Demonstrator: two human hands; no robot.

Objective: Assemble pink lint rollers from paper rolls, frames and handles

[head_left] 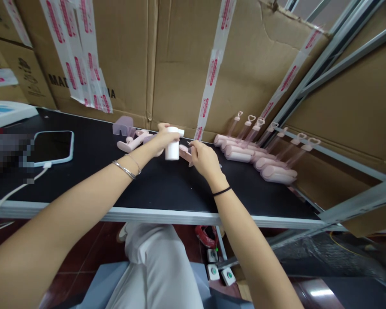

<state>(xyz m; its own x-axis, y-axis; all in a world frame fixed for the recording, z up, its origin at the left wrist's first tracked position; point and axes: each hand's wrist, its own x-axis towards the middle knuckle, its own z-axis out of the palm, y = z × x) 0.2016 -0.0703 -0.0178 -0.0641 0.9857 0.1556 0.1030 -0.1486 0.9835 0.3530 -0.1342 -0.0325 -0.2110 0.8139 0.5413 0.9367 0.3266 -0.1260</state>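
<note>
A white cylindrical piece [172, 148] with a short side nozzle is in my left hand [163, 138], whose fingers wrap its upper part above the black tabletop. My right hand [206, 159] is closed just to the right of it, with a small thin item at the fingertips, too small to name. Between the hands lies a pink part [184, 152], partly covered by my right hand. Left of my left hand are a pale pink handle-like part [132, 143] and a translucent purple piece [123, 125].
Several pink cylinders with clear tubes and heart-shaped ends [239, 153] lie at the right. A phone [53, 146] with a white cable rests at the left, near a white and blue object [9, 113]. Taped cardboard [180, 64] stands behind; a metal frame [341, 56] borders the right.
</note>
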